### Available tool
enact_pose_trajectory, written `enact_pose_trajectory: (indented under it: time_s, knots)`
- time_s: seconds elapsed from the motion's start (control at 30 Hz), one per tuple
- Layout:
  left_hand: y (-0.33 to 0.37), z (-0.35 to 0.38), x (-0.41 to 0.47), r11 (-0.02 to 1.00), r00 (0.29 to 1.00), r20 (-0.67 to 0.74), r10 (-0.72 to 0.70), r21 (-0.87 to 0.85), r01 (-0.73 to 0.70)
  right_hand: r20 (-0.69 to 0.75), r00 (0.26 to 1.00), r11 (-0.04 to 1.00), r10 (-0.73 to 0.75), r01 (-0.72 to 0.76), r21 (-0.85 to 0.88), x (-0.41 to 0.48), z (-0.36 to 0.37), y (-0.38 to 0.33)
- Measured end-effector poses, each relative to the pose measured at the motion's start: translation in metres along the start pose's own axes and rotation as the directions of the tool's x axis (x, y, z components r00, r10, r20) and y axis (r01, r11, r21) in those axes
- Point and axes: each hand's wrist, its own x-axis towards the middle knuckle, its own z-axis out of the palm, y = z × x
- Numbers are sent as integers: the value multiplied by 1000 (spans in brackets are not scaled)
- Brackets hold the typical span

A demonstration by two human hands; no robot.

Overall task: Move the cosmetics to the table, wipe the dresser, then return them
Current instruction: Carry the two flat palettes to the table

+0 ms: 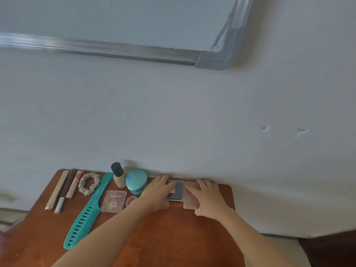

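Hands (157, 191) (207, 199) rest on two compacts (178, 190) (190, 197) near one comb (86, 214).

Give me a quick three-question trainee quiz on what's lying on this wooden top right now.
1. True or false: the teal comb lies left of the eyeshadow palette.
2. Pick one: the right hand rests on A) the scrunchie, B) the pink case, C) the foundation bottle.
3. Fill in the colour: the left hand rests on a ___ compact.
Key: 1 true; 2 B; 3 grey.
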Motion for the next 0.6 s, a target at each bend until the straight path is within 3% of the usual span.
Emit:
enact_pose_trajectory:
  time_s: [0.33,0.6]
  knots:
    - [2,3,-7,997,996,-84,-16,72,22,-93,996,1000,2,0,23,-9,2,-9]
    - [6,-2,-29,999,988,-151,-40,17,43,-136,991,1000,14,-13,11,-27,-9,-21]
